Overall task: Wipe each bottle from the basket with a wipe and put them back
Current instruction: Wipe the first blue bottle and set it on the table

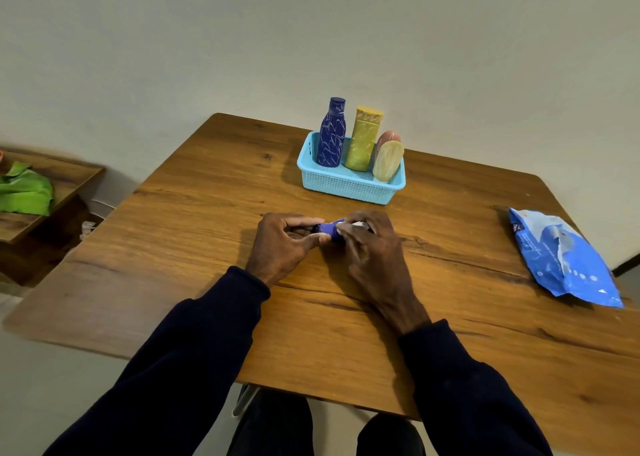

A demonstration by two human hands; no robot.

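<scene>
At frame centre the left hand (287, 244) pinches one end of a small purple bottle (327, 231). The right hand (370, 251) grips a white wipe (358, 225) around it. The blue basket (346, 183) stands just above on the table (207, 213), and the wipes pack (561, 258) lies by the right edge.

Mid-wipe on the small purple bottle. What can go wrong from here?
The left hand pinches just the end of the small purple bottle while the right hand holds the wipe on it; it could slip out.
Putting it back in the basket may topple the dark blue bottle or the leaning cream bottle.
The wipe pack lies near the right edge of the table; a sleeve might knock it off.
</scene>
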